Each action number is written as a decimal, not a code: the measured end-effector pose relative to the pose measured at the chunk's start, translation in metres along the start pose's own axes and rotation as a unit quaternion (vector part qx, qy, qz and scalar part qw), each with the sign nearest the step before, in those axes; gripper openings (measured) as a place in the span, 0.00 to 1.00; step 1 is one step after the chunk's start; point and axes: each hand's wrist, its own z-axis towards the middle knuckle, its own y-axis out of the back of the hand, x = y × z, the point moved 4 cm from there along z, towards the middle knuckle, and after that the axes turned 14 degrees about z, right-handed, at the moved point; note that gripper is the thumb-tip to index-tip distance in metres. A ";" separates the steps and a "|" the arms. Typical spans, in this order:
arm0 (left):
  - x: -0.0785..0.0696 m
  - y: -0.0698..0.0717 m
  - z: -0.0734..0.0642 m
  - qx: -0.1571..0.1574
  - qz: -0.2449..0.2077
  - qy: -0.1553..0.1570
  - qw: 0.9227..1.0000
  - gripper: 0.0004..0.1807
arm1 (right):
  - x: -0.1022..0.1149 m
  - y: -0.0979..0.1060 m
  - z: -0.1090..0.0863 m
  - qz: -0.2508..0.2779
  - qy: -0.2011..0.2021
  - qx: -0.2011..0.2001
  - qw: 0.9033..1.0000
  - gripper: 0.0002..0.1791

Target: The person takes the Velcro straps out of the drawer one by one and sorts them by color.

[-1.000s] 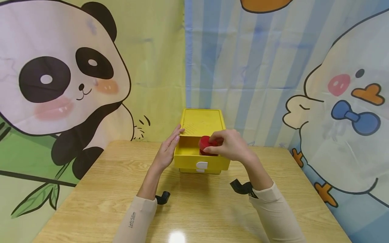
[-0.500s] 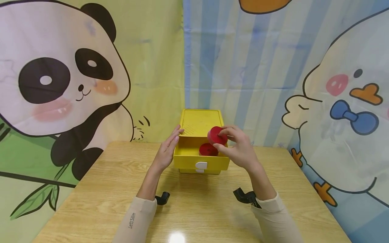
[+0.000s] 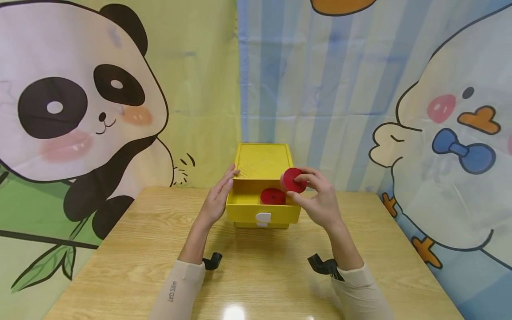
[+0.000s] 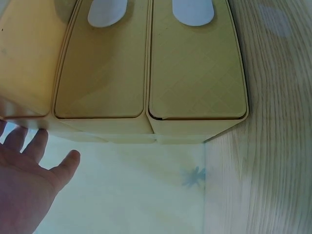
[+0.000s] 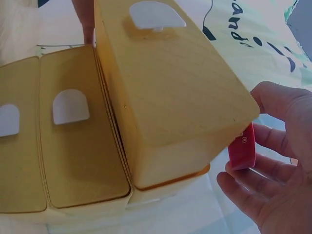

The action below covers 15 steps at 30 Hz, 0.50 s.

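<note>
clock face centred on the yellow cabinet (image 3: 264, 158) as the head view has it, twelve at the far side. my right hand (image 3: 322, 202), between three and four o'clock, grasps a red disc (image 3: 294, 180): thumb at its lower edge, a fingertip on its face. the disc is up at three o'clock, tilted toward me, by the right side of the top drawer (image 3: 243, 214); cannot tell whether it touches the rim.

a second red disc (image 3: 273, 197) lies flat inside that drawer, toward five o'clock, small dark spot at its middle.

my left hand (image 3: 215, 202), between eight and nine, grasps nothing; fingers extended along the cabinet's side, tips at the top edge.

top drawer is pulled out, white handle (image 3: 263, 217) at six. lower drawers (image 5: 80, 146) sit flush. all stands on a wood-grain table (image 3: 160, 240). printed panda (image 3: 76, 106) at ten, white bird (image 3: 444, 186) at three, on the cloth beyond.
</note>
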 end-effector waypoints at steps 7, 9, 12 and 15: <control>0.000 0.002 -0.001 -0.005 -0.003 -0.003 1.000 0.25 | -0.009 0.008 0.000 -0.009 -0.015 -0.018 1.000 0.15; -0.001 0.002 -0.001 -0.006 -0.001 -0.004 1.000 0.25 | -0.011 0.010 -0.001 -0.014 -0.020 -0.020 1.000 0.15; -0.002 0.002 0.000 -0.005 0.000 -0.004 1.000 0.25 | -0.016 0.015 -0.001 -0.020 -0.024 -0.021 0.999 0.14; -0.002 0.002 0.000 -0.004 0.000 -0.004 1.000 0.25 | -0.022 0.020 -0.001 -0.033 -0.028 -0.029 0.999 0.14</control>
